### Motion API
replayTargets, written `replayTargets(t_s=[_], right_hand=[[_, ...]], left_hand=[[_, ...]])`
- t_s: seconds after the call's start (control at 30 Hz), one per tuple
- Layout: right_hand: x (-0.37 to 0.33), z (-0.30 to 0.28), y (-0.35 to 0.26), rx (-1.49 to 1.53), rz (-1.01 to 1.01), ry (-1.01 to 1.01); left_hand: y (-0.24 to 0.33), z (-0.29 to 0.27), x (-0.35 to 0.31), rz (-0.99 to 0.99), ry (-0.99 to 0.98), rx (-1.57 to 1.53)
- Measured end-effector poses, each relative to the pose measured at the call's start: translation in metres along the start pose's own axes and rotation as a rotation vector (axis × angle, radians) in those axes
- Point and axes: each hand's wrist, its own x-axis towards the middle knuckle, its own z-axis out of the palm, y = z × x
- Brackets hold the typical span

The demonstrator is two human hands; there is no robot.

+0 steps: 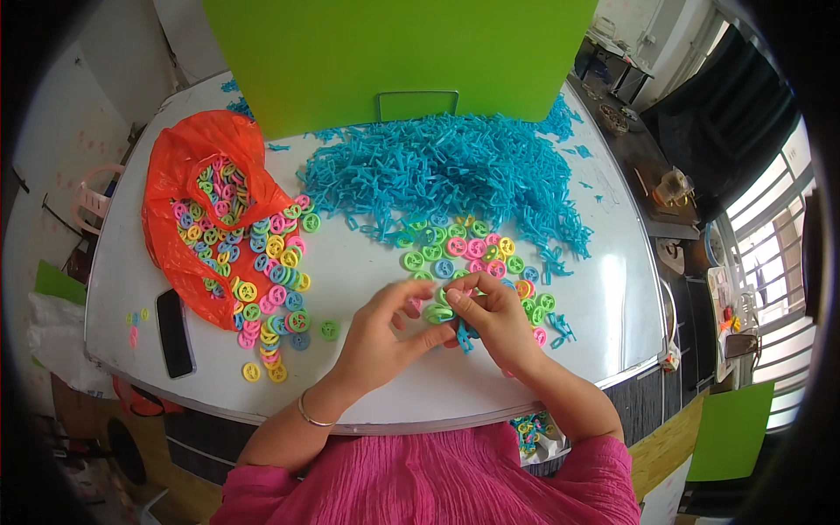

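Note:
Close together over the near middle of the white table, my two hands work on small plastic parts. My left hand [381, 337] has its fingers curled about green plastic wheels [437, 312], which sit between the two hands. My right hand [499, 324] pinches a small blue plastic piece [465, 336] that pokes out below its fingers. Whether the wheel and blue piece are joined cannot be seen. Just beyond my hands lie loose spoked wheels [456, 246] in pink, green, yellow and blue. Behind them is a large heap of blue plastic pieces [437, 166].
A red plastic bag [166, 223] spills coloured wheels at the left of the table [350, 402]. A dark phone [176, 332] lies near the left edge. A green board [394, 57] stands behind the heap. Below the near edge, a container [535, 433] holds small colourful parts.

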Motion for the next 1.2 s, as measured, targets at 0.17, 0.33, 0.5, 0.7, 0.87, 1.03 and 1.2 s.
replayTargets(t_s=[0.17, 0.33, 0.5, 0.7, 0.87, 1.03, 1.2], right_hand=[[-0.004, -0.001, -0.007, 0.024, 0.053, -0.01], [-0.004, -0.015, -0.013, -0.007, -0.005, -0.091], [-0.002, -0.022, -0.013, -0.855, -1.001, -0.158], [-0.004, -0.03, -0.022, -1.179, -1.184, -0.21], [-0.013, -0.02, -0.017, -0.732, -0.665, -0.219], [-0.009, -0.021, -0.021, -0.02, -0.02, -0.107], [-0.008, -0.024, -0.024, 0.264, 0.024, -0.199]], left_hand=[[-0.007, 0.0, -0.007, 0.118, -0.06, 0.123], [-0.011, -0.003, -0.006, -0.177, -0.096, -0.217], [-0.017, -0.006, -0.005, -0.331, -0.106, -0.48], [-0.018, -0.013, -0.001, -0.569, -0.364, -0.768], [-0.018, -0.01, 0.002, -0.446, -0.255, -0.569], [-0.02, -0.004, 0.001, -0.297, -0.113, 0.021], [-0.039, 0.007, -0.003, 0.257, -0.145, 0.618]])
